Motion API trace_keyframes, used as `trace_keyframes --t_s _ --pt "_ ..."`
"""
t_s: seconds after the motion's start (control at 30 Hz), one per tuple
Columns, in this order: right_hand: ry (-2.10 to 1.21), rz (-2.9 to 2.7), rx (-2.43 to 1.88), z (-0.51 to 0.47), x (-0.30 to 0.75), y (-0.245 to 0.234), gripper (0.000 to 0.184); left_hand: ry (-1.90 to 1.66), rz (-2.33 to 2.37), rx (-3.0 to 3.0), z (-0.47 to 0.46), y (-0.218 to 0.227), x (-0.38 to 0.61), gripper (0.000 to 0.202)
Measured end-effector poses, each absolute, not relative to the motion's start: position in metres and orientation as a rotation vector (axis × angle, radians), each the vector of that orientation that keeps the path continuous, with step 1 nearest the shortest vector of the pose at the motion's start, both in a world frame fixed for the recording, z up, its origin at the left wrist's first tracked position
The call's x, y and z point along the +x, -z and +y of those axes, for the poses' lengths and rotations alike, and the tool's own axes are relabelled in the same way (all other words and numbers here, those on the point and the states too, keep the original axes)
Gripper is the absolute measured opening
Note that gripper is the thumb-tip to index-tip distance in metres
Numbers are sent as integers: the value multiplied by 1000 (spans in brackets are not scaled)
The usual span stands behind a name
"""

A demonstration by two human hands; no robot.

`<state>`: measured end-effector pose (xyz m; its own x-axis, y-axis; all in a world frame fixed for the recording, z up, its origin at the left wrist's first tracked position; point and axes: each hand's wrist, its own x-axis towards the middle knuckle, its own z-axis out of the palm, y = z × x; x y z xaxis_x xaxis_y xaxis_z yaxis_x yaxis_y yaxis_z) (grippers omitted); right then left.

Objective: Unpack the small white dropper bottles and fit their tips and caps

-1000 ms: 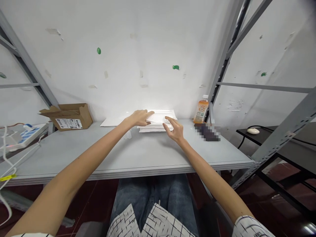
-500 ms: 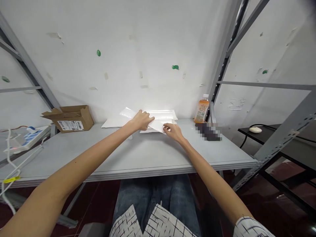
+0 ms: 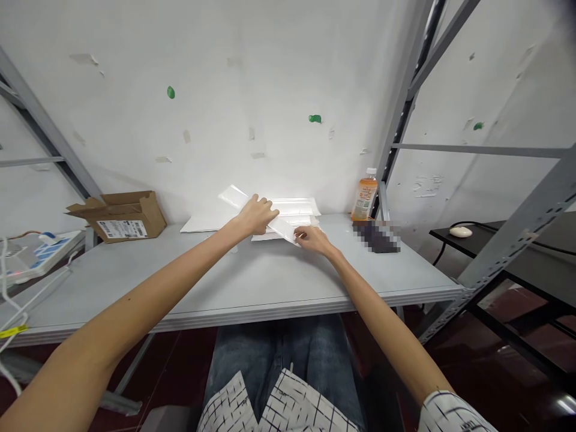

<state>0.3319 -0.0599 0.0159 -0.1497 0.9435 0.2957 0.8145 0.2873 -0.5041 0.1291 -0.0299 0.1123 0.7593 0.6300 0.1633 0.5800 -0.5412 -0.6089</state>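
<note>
The left hand (image 3: 256, 217) rests on a white envelope (image 3: 281, 227), its fingers (image 3: 271, 211) slightly spread and pressing down on top. The right hand (image 3: 314, 240) is at the envelope's lower end, its fingers (image 3: 300, 234) closed together, pinching it. The envelope lies tilted across a stack of white envelopes (image 3: 292, 207) on the worktop (image 3: 135, 282).

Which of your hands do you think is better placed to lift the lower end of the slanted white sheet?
Probably the right hand: its fingertips are at the lower end of the white sheet, while the left hand lies across the sheet's middle, further from that end.
</note>
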Motion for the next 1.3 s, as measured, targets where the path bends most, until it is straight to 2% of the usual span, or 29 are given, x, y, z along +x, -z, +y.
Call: trace_keyframes --t_s 0.33,0.5,0.77,0.93,1.13,1.3 --pt "-331 -2002 -1612 -60 331 -15 25 -41 -880 -2234 -28 -109 110 26" --pt "-251 -2026 -1715 -65 331 -20 14 -46 -886 -2211 -30 -111 106 26" --pt "-109 -1955 -1868 -63 333 -18 15 9 -921 -2271 -31 -110 99 23" --pt "-133 -1945 -1835 -64 333 -17 22 -41 -926 -2266 -32 -103 98 26" --pt "-304 -1991 -1568 -65 333 -22 48 -34 -916 -2244 -39 -103 107 28" --pt "-517 -2020 -1366 -62 334 -20 50 -41 -935 -2214 -38 -103 108 26"
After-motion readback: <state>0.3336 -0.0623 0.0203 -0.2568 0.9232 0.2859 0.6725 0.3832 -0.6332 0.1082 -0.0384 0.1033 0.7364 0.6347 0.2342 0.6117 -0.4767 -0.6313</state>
